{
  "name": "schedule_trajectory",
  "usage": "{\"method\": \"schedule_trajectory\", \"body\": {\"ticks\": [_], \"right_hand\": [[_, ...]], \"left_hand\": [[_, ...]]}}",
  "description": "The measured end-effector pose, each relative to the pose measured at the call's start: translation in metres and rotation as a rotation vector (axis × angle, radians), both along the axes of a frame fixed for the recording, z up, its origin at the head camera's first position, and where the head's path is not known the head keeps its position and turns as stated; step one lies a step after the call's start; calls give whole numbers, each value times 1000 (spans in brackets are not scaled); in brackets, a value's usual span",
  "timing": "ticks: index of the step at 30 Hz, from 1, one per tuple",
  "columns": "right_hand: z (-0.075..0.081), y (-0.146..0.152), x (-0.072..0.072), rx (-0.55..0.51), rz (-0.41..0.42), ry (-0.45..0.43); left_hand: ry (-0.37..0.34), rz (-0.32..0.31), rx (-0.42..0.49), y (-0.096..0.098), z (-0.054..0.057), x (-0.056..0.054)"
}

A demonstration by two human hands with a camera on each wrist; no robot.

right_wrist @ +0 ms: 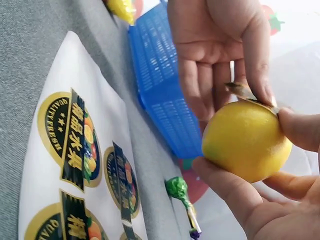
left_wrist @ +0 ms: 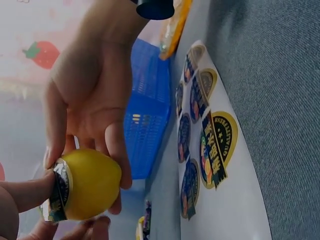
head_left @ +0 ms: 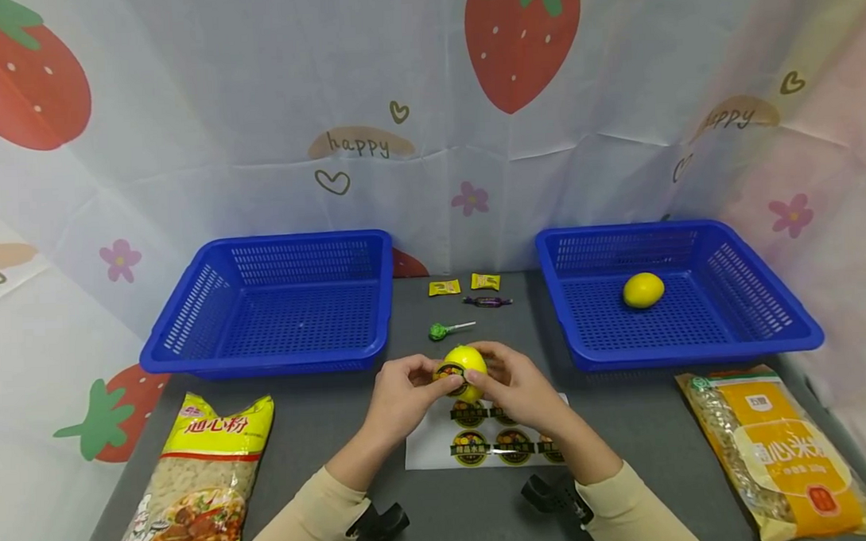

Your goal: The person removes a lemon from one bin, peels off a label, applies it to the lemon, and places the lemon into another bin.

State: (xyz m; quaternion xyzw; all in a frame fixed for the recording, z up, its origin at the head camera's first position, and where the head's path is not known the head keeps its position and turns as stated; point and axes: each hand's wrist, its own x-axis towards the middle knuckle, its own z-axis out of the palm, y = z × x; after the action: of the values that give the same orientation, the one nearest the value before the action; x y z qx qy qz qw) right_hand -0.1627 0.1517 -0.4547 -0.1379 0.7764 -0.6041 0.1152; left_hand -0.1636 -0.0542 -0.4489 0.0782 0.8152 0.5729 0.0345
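Over the sticker sheet (head_left: 428,450), both hands meet at a yellow lemon (head_left: 470,357). My right hand (head_left: 526,391) grips the lemon, its thumb on the near side and fingers around the far side. A round black-and-gold fruit sticker (left_wrist: 61,192) lies against the lemon's side. One edge of that sticker stands away from the skin in the right wrist view. My left hand (head_left: 400,399) pinches the sticker at this edge, its thumb pressing it by the lemon. The right thumb touches the sticker's other end. Several like stickers show on the white sheet below.
A blue basket (head_left: 267,364) stands at the left; another blue basket (head_left: 693,349) at the right holds a lemon (head_left: 644,290). Between them lie a green lollipop (head_left: 439,331) and several wrapped candies (head_left: 487,302). Pasta bags (head_left: 204,469) (head_left: 790,449) lie at both sides.
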Motion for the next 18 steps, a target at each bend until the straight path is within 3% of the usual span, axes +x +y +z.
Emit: {"method": "schedule_trajectory", "body": {"ticks": [7, 18], "right_hand": [[0, 2, 0, 49, 29, 59], [-7, 6, 0, -122, 60, -11]], "left_hand": [[57, 46, -55, -2, 3, 0], [-1, 112, -23, -1, 6, 2]]}}
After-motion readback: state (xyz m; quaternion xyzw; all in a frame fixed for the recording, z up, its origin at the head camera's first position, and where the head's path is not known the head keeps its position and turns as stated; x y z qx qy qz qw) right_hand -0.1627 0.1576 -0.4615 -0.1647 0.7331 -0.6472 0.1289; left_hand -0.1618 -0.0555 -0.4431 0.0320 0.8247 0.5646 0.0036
